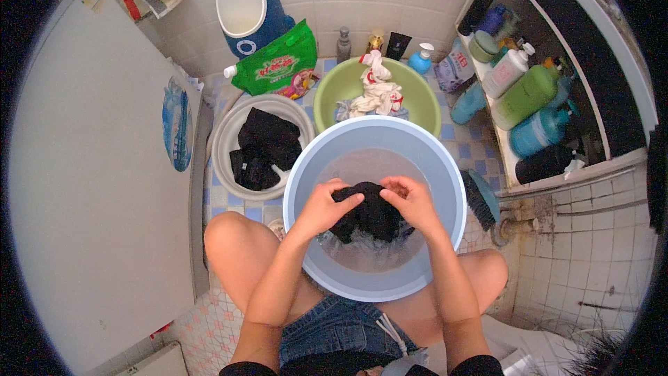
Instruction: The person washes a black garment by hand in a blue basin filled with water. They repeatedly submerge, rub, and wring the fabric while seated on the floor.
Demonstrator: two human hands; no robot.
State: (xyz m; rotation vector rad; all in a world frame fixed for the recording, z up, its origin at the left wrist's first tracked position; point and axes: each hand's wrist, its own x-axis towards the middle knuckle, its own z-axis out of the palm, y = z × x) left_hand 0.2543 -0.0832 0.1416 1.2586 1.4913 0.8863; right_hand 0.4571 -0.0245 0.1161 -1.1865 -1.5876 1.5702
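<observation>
A bunched black cloth garment (371, 215) is held by its upper edge between my two hands, its lower part in cloudy water. My left hand (330, 202) pinches it on the left, thumb pointing inward. On the right side my right hand (409, 199) grips it with thumb and fingers. Both hands are above the water inside a light blue plastic basin (448, 193), which stands between my bent knees. Part of the garment lies under the surface, so its full shape is hidden.
Behind stands a green basin (326, 91) with wet white cloth (377, 91). A pale basin (222, 154) holds black clothes (269, 138). A green detergent pouch (279, 62) leans by a child's urinal (271, 21). At right are a scrub brush (482, 198) and bottle shelf (503, 154); at left, a door (104, 177).
</observation>
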